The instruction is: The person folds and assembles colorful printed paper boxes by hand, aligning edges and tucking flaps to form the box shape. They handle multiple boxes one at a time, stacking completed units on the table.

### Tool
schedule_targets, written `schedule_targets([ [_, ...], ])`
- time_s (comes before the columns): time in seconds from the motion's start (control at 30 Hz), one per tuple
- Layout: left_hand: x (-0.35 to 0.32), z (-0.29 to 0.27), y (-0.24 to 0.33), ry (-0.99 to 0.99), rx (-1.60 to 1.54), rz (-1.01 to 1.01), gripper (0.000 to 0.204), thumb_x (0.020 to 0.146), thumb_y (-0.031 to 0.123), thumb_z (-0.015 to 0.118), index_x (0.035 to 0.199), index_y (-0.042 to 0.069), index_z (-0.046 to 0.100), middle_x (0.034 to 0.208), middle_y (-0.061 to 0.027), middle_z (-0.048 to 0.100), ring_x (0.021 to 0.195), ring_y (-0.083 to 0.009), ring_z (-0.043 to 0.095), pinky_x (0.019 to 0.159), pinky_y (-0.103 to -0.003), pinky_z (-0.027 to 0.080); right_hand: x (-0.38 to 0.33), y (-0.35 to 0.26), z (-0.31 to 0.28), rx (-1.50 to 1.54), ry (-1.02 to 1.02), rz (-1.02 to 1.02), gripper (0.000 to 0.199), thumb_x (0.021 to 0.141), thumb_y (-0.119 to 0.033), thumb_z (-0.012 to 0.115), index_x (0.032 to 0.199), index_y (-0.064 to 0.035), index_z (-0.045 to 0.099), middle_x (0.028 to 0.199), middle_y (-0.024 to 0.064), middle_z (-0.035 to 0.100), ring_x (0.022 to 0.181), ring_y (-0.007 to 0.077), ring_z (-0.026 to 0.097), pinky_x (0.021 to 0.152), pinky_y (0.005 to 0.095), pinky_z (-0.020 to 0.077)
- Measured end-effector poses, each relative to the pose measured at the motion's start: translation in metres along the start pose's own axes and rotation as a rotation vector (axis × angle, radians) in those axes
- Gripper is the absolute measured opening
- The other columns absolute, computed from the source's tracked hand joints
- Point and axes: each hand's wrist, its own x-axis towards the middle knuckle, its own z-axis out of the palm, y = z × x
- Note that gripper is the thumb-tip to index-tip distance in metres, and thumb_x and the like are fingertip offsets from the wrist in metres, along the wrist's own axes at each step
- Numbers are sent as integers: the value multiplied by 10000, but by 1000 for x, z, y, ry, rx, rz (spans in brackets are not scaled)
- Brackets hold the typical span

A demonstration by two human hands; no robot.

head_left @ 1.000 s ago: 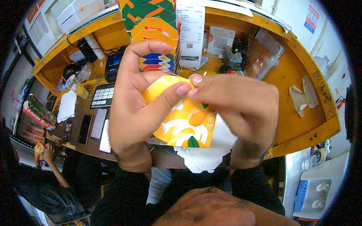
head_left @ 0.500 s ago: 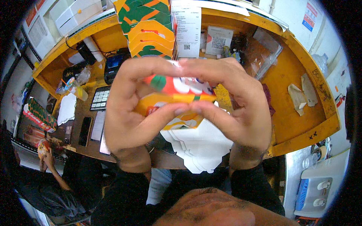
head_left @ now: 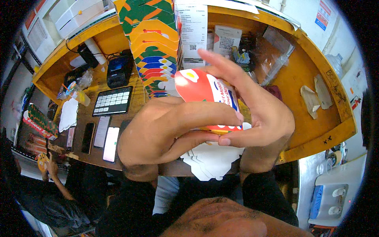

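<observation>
Wooden table (head_left: 173, 170) with raised yellow sides curves across the fisheye view, white walls beyond it at the upper right of the frame. At the centre, both hands are closed on a printed red-and-white paperboard carton (head_left: 199, 89): the left hand (head_left: 152, 132) lays its fingers across the lower front, and the right hand (head_left: 264, 110) cups the right side, its thumb by the lower edge and one blurred finger raised clear of the top. Just below them in the frame, white cardboard blanks (head_left: 209, 162) lie in an overlapping stack. Above centre stands a tall pile of colourful cartons (head_left: 152, 39) beside a long white receipt (head_left: 194, 37). Left of centre are a tablet (head_left: 112, 101), several smartphones (head_left: 111, 145) and a cup of yellow drink (head_left: 82, 97); at lower left, a co-worker's hand (head_left: 51, 168) holds a small yellow item (head_left: 42, 162)
</observation>
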Motion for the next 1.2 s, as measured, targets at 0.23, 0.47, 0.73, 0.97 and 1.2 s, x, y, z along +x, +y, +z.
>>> schedule_targets([
  [0.23, 13, 0, -39, 515, 78, 390, 1264, 629, 511, 1014, 1545, 50, 276, 1521, -312, 516, 1388, -420, 580, 1180, -573, 469, 14, -3, 14, 59, 512, -343, 1349, 568, -288, 947, 1679, 38, 255, 1591, 208, 509, 1473, 346, 519, 1250, 445, 396],
  [0.47, 20, 6, -66, 793, 173, 449, 1247, 678, 583, 956, 1565, 30, 275, 1500, -332, 525, 1369, -435, 583, 1171, -564, 476, 34, 16, 21, 302, 399, -546, 1449, 622, -158, 1006, 1715, 9, 70, 1659, 245, 381, 1522, 333, 442, 1261, 455, 337],
  [0.73, 9, -2, -89, 746, 121, 342, 1080, 800, 511, 903, 1560, 6, 326, 1453, -340, 565, 1295, -429, 636, 1105, -525, 539, 31, 19, 25, -66, 469, -471, 1568, 566, -224, 1061, 1725, -68, 16, 1696, 278, 329, 1547, 364, 417, 1262, 494, 348],
  [0.97, -14, -18, -103, 969, -507, -279, 935, 906, 448, 857, 1556, -15, 370, 1413, -347, 599, 1230, -424, 683, 1048, -490, 594, 27, 21, 17, 135, 476, -537, 1662, 516, -274, 1099, 1730, -156, -30, 1701, 314, 314, 1553, 407, 413, 1265, 529, 353],
  [1.2, -1, -42, -103, 600, 254, 551, 731, 999, 301, 750, 1551, 10, 371, 1298, -356, 641, 1121, -405, 723, 961, -492, 633, 10, -22, 16, -458, 544, -299, 638, 684, -106, 949, 1271, -148, 702, 1367, 238, 643, 1166, 354, 697, 938, 450, 579],
])
